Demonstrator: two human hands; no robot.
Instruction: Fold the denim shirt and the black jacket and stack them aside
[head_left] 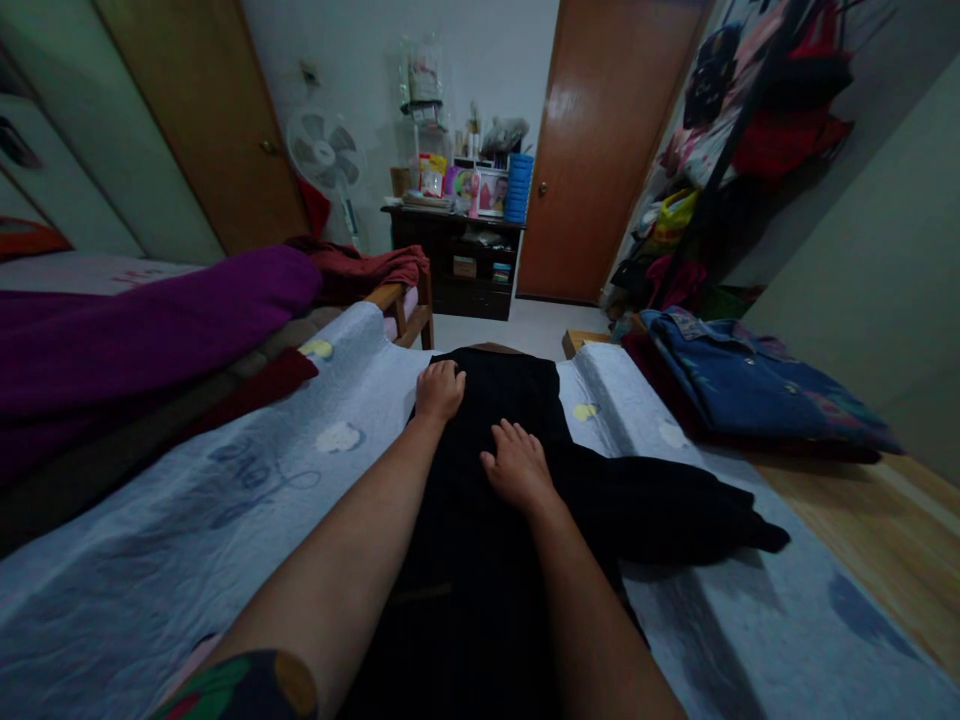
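A black long-sleeved garment (495,560) lies spread on the light blue patterned sheet (330,500), one sleeve (667,505) stretched out to the right. My left hand (441,392) is at its upper left edge, the fingers curled down and closed on the cloth. Lower and further right, my right hand (517,465) rests on the middle of the garment with its fingers apart and nothing held in them. The near end of the garment runs out of view between my forearms.
A folded denim garment (757,375) lies on dark red cloth at the right, by a wooden surface (847,520). Purple bedding (165,330) is piled at the left. Beyond stand a fan (325,152), a dark cabinet (457,265) and a brown door (592,150). Clothes and bags hang at the right.
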